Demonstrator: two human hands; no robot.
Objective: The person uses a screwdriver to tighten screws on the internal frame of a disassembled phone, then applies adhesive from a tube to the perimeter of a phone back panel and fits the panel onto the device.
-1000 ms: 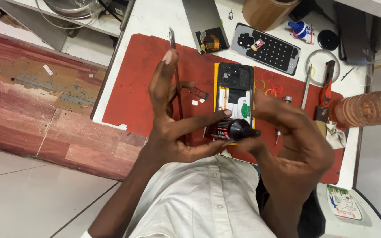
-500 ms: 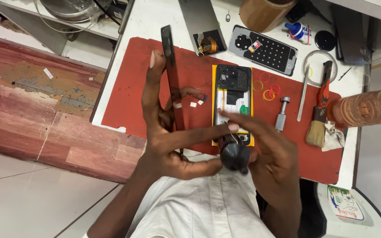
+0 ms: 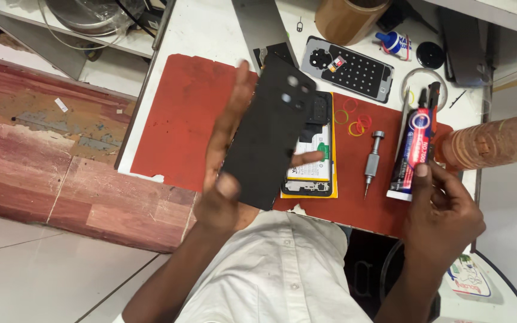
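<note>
Left hand (image 3: 225, 173) pinched the thin, stiff-looking black back cover (image 3: 268, 134) by its edges just above the open phone (image 3: 312, 155), right hand (image 3: 444, 212) gripping a glue tube (image 3: 413, 149) right of it, probably squishy.

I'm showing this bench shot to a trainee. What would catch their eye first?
The black back cover, held up in the left hand over the red mat. Behind it lies an opened phone. At the mat's right edge, the right hand holds a glue tube, a screwdriver lying between.
</note>
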